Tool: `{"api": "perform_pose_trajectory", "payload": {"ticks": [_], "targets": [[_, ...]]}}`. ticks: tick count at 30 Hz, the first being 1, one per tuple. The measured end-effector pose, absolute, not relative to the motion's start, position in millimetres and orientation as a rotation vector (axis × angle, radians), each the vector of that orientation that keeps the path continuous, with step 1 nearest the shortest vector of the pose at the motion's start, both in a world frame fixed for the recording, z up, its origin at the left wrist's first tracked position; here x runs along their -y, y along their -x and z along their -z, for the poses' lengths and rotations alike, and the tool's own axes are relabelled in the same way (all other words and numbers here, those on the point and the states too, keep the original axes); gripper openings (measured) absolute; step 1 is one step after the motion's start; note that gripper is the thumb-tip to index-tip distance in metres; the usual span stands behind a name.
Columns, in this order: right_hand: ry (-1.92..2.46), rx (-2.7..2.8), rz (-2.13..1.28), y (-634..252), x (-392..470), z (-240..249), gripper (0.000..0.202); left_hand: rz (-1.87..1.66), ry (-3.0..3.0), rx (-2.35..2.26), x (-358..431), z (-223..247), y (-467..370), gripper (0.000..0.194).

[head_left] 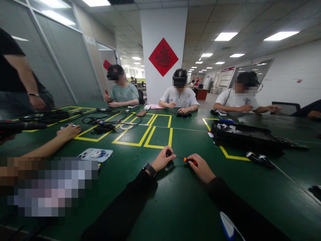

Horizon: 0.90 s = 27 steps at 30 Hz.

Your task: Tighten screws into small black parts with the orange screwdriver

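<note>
My left hand [162,160], with a dark watch on its wrist, is closed around a small black part [168,153] whose exact kind I cannot make out. A screwdriver [185,159] with an orange and black handle is gripped in my right hand [200,167]. Its thin shaft points left and its tip reaches the black part, though contact is too small to confirm. Both hands are just above the green table [175,201]. The fingers partly hide the black part and the handle.
A phone [96,154] lies to the left, beside a co-worker's hand [69,131]. Black cables [102,127] and yellow tape outlines [158,146] spread farther back. At right are a black tray [245,134] and dark connectors [260,160]. A white-and-blue object [227,226] lies near my right forearm. Several people sit or stand around.
</note>
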State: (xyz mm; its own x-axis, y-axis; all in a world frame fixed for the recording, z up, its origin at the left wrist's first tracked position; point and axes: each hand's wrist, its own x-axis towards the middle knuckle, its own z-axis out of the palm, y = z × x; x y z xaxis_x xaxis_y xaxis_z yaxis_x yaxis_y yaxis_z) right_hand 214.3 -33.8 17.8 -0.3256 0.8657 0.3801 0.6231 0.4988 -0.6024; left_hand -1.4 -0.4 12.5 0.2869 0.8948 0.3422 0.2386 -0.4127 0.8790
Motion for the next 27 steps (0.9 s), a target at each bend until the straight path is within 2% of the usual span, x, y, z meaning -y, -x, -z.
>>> {"api": "perform_pose_trajectory", "payload": {"ticks": [7,16,20,27], "targets": [[1.265,2.022,-0.472,-213.3,34.4,-13.3,0.022,-1.119,-1.879,-1.005,2.1,-15.2,0.9,0.015],[1.228,2.072,-0.429,-214.3,31.3,-8.7,0.016,-1.092,-1.851,-0.974,-0.4,-12.3,2.0,0.018],[1.274,2.036,-0.429,-213.4,33.3,-8.4,0.021,-1.086,-1.853,-0.977,1.8,-14.2,1.3,0.019],[1.212,2.059,-0.423,-212.8,35.1,-15.3,0.018,-1.092,-1.821,-0.996,3.2,-14.8,1.7,0.02]]}}
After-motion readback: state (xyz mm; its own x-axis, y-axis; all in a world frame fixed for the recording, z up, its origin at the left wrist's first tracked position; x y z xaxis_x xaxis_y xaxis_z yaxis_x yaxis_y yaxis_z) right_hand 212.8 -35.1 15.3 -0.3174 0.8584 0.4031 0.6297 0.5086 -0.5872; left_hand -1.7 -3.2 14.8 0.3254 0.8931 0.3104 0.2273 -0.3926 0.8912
